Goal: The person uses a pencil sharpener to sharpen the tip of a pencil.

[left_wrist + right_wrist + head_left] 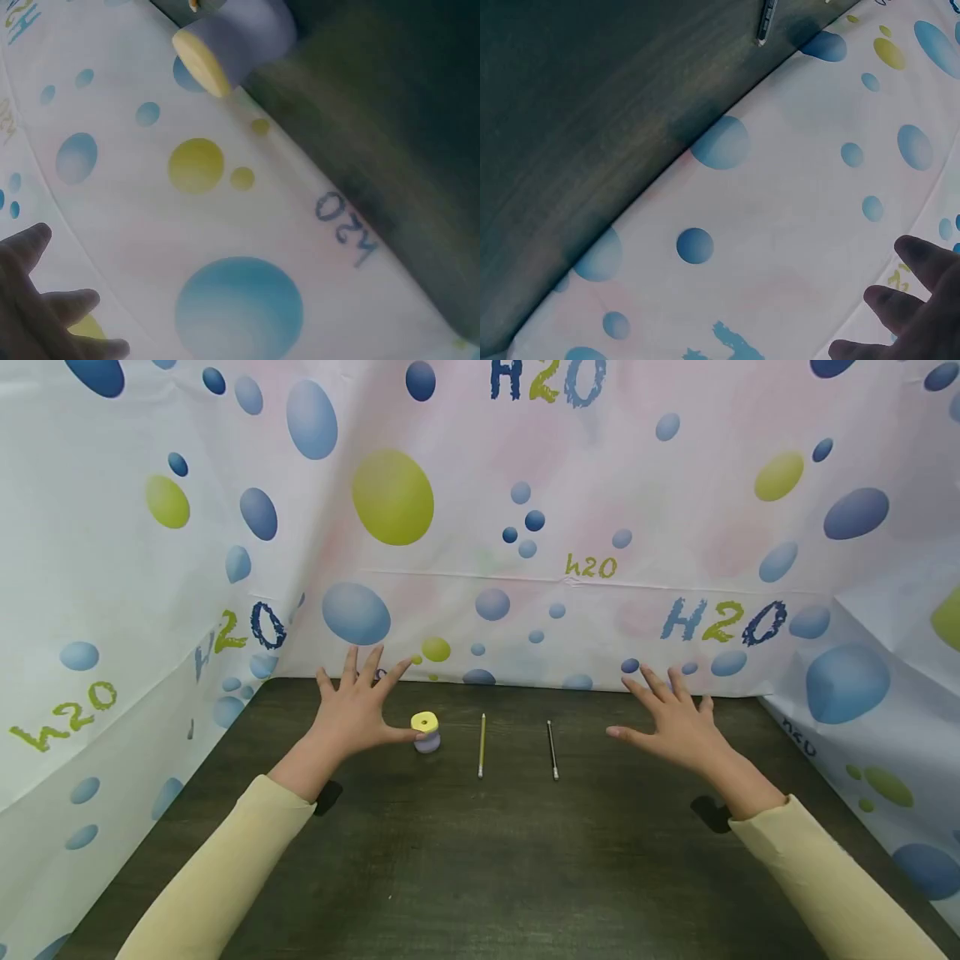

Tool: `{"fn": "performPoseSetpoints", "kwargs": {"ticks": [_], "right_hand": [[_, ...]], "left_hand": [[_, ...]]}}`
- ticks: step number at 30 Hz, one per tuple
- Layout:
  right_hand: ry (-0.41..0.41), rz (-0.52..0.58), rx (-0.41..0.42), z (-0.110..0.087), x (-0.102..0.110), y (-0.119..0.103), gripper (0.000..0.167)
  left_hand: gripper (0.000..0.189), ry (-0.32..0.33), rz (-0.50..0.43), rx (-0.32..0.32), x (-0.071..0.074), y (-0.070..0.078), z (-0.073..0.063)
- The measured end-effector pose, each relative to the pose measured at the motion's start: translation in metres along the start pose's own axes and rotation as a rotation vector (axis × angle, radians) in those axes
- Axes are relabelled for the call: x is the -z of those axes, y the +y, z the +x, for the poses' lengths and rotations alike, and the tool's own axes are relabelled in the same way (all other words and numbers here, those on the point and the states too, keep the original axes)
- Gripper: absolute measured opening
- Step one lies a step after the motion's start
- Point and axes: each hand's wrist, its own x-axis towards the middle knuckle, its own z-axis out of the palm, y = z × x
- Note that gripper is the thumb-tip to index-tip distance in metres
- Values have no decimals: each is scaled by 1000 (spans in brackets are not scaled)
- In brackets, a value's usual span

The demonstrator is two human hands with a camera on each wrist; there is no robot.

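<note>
My left hand (354, 714) is spread wide over the table's left half, its fingers straight and holding nothing. Its thumb tip overlaps a small round pencil sharpener (427, 742) in the head view; this has a yellow top with a hole and a grey-purple body. In the left wrist view the sharpener (251, 37) shows from the side. A yellow pencil (482, 745) lies to its right, with a black pencil (552, 750) further along. To the right of both pencils, my right hand (678, 727) is spread and holds nothing. The black pencil's end (766, 22) shows in the right wrist view.
The dark wooden table (450, 877) reaches back to a white sheet (465, 443) printed with blue and green dots and "H2O" lettering. This sheet also hangs along the left and right sides. Both forearms come in from the near edge in pale yellow sleeves.
</note>
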Motion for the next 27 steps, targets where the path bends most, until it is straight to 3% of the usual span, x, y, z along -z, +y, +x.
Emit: {"fn": "performPoseSetpoints", "kwargs": {"ticks": [10, 15, 19, 27], "right_hand": [[79, 47, -11, -5, -16, -1, 87], [127, 86, 17, -6, -23, -1, 82], [116, 184, 13, -6, -27, -2, 80], [29, 394, -50, -4, -31, -5, 69]], "left_hand": [[115, -19, -51, 14, -15, -5, -8], [113, -22, -125, 36, -23, -9, -11], [109, -40, -224, 54, -33, -13, -11], [95, -134, -508, 90, -49, -20, -7]]}}
